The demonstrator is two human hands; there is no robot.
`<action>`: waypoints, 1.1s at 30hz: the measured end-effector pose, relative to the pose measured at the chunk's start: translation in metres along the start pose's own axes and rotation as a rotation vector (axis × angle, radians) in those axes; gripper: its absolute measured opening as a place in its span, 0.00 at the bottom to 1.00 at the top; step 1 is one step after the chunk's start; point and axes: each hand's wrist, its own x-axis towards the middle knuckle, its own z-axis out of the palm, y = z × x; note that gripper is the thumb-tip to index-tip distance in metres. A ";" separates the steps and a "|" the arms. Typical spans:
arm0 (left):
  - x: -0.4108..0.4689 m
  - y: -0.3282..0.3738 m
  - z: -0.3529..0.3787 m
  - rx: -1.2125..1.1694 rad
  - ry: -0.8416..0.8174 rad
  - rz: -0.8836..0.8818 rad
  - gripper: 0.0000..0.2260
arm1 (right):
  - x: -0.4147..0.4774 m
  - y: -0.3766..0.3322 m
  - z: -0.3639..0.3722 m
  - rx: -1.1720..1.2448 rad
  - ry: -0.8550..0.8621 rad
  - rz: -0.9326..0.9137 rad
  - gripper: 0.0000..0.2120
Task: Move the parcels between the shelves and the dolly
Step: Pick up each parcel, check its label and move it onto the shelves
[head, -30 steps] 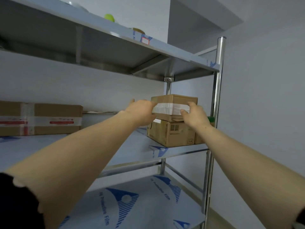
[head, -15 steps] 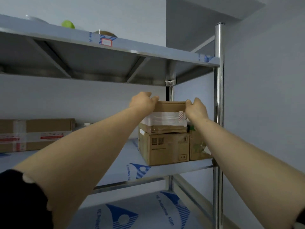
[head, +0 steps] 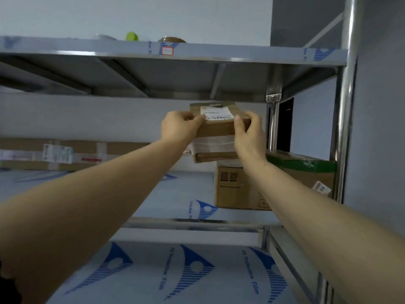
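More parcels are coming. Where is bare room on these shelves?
Bare: the middle shelf between the long flat box at left and the brown box, and the lower shelf in view. Crowded: the right corner, with the green-taped box and the held parcel.

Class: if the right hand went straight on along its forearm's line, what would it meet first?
The small parcel, which the right hand grips; beyond it, likely the upper shelf's underside, though depth is unclear.

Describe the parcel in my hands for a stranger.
Find the middle metal shelf, right end. Above a brown box, beside a green-taped box, the left hand and right hand grip a small parcel. It alone has a white label on top.
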 end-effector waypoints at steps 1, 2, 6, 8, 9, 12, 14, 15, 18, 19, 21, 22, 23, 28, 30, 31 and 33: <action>-0.004 -0.006 -0.011 -0.025 0.029 -0.014 0.13 | -0.007 -0.005 0.010 0.049 -0.005 -0.005 0.20; -0.009 -0.012 -0.023 -0.050 0.055 -0.027 0.12 | -0.014 -0.009 0.020 0.087 -0.016 0.000 0.21; -0.031 -0.042 -0.081 -0.096 0.155 -0.052 0.14 | -0.049 -0.024 0.073 0.198 -0.137 0.023 0.15; -0.041 -0.058 -0.117 -0.061 0.204 -0.070 0.06 | -0.073 -0.035 0.103 0.262 -0.188 0.055 0.13; -0.045 -0.068 -0.137 -0.022 0.224 -0.075 0.14 | -0.087 -0.042 0.118 0.294 -0.207 0.082 0.13; -0.061 -0.099 -0.202 0.063 0.254 -0.109 0.13 | -0.132 -0.065 0.167 0.385 -0.272 0.172 0.13; -0.077 -0.119 -0.247 0.070 0.274 -0.132 0.08 | -0.166 -0.083 0.202 0.463 -0.353 0.220 0.11; -0.086 -0.130 -0.270 0.084 0.288 -0.159 0.07 | -0.184 -0.092 0.219 0.495 -0.401 0.244 0.11; -0.114 -0.157 -0.342 0.163 0.336 -0.269 0.15 | -0.242 -0.118 0.271 0.554 -0.514 0.295 0.09; -0.124 -0.166 -0.366 0.158 0.329 -0.289 0.13 | -0.262 -0.128 0.286 0.570 -0.543 0.309 0.08; -0.149 -0.179 -0.414 0.161 0.324 -0.326 0.13 | -0.303 -0.148 0.317 0.594 -0.616 0.331 0.08; -0.162 -0.185 -0.438 0.165 0.344 -0.350 0.13 | -0.323 -0.159 0.331 0.604 -0.657 0.339 0.08; -0.174 -0.191 -0.460 0.170 0.370 -0.368 0.13 | -0.343 -0.171 0.344 0.619 -0.697 0.345 0.09; -0.224 -0.215 -0.555 0.248 0.485 -0.412 0.14 | -0.434 -0.218 0.402 0.690 -0.890 0.370 0.13; -0.243 -0.227 -0.592 0.293 0.525 -0.449 0.14 | -0.470 -0.236 0.426 0.685 -0.974 0.361 0.14; -0.252 -0.235 -0.609 0.306 0.545 -0.471 0.14 | -0.486 -0.244 0.438 0.690 -1.014 0.360 0.15; -0.267 -0.251 -0.640 0.313 0.578 -0.505 0.15 | -0.514 -0.257 0.458 0.706 -1.082 0.353 0.15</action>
